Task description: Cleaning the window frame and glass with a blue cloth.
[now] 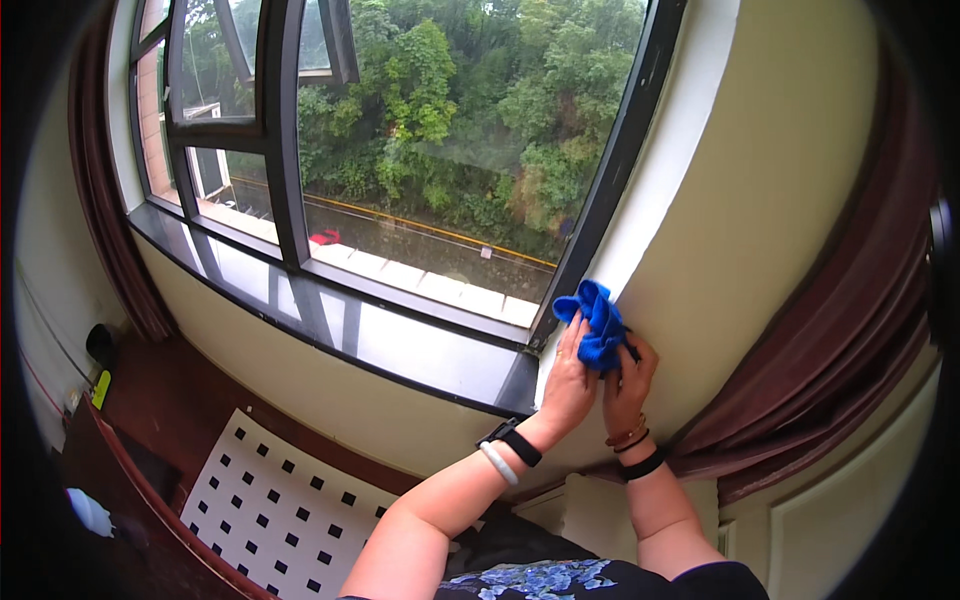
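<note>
A bunched blue cloth (598, 328) is up against the wall edge by the window's lower right corner. My left hand (570, 382) presses on its left side, fingers together and pointing up along it. From the right, my right hand (628, 382) grips the cloth's lower part, the fingers curled at its edge. Both hands are close side by side, above the end of the glossy dark sill (425, 360). The dark window frame (580, 245) runs up just left of the cloth. Folds hide some of my fingertips.
A dark red curtain (800, 345) hangs gathered at the right, another curtain (112, 200) at the left. Below the sill lies a white surface with black squares (290, 500), beside a dark red wooden panel (140, 490). A window sash (330, 45) stands tilted at the top.
</note>
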